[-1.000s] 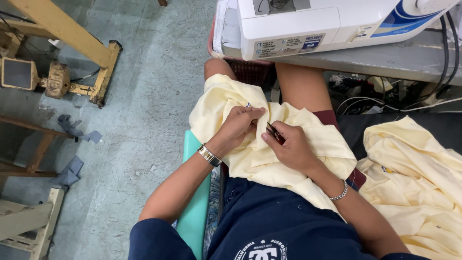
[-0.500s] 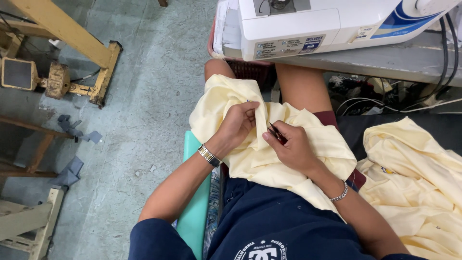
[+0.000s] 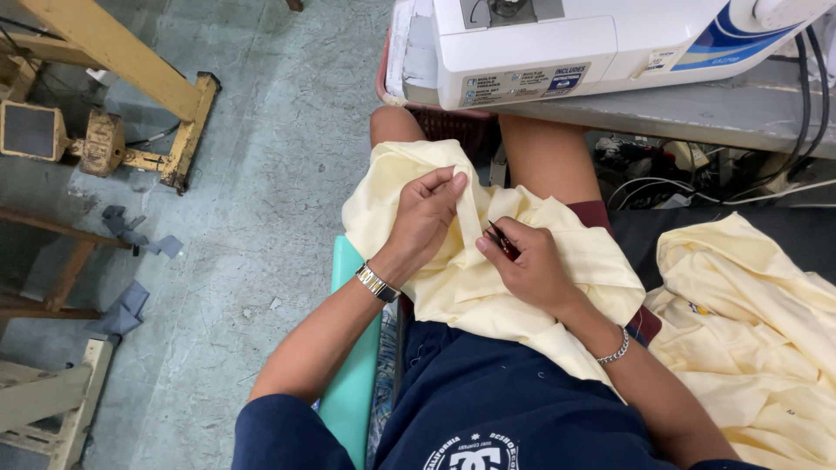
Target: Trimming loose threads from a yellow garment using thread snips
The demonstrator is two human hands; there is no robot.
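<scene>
Both hands grip the pale yellow garment (image 3: 488, 278): left hand (image 3: 424, 219) pinches a fold, right hand (image 3: 527, 265) holds a small dark tool (image 3: 500, 238).

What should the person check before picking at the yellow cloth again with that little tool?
1. Left hand pinches the yellow cloth up in a fold: ok.
2. Right hand has a firm grip on the small dark tool: ok.
3. Tool tip on the right stitch: cannot tell, too small.
4. Left fingers apart from the tip: ok.
5. Cloth rests on the lap, off the floor: ok.
</scene>
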